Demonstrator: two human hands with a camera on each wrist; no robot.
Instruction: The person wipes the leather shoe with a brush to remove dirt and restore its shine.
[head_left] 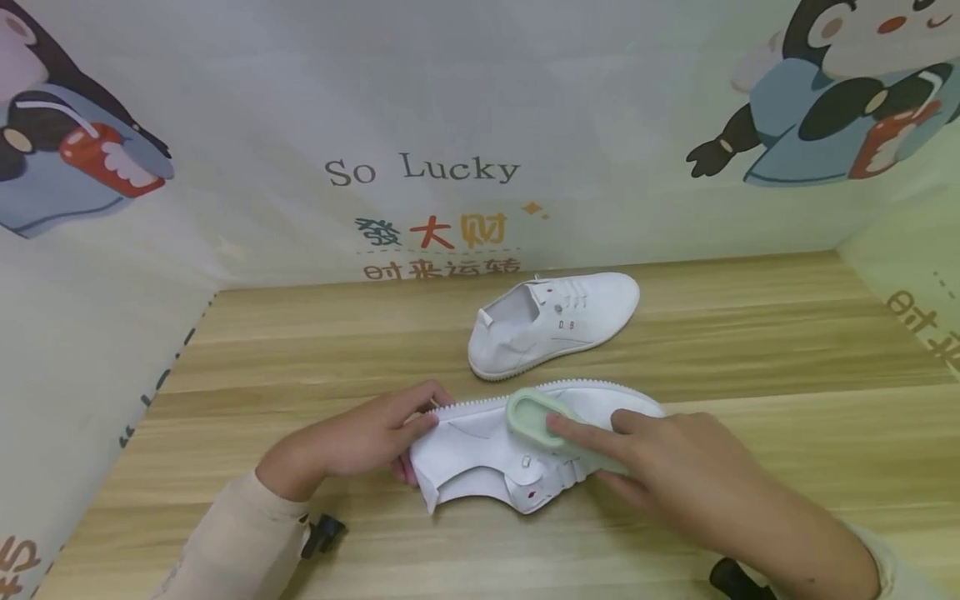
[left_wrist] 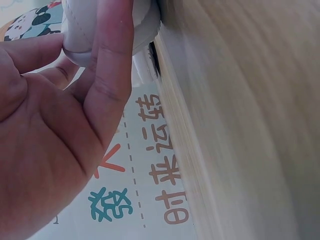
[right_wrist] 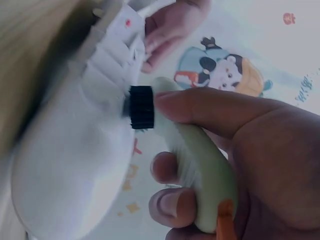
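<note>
A white lace-up shoe (head_left: 465, 450) lies tipped on its side, its sole edge facing away and its opening toward me. My left hand (head_left: 360, 437) grips the heel; in the left wrist view thumb and fingers bracket the heel (left_wrist: 80, 30). My right hand (head_left: 675, 467) holds a pale green brush (right_wrist: 207, 175), thumb along its back and fingers curled round the handle. Its short dark bristles (right_wrist: 142, 107) are right at the upper, beside the laces. In the head view the brush head overlaps the shoe's side, hiding part of it.
A second white shoe (head_left: 600, 308) stands upright on the wood-grain table (head_left: 300, 333), behind the held one, toe to the right. A printed backdrop (head_left: 435, 100) with cartoon figures and lettering rises behind and at both sides. Black pieces (head_left: 324, 535) sit by both wrists.
</note>
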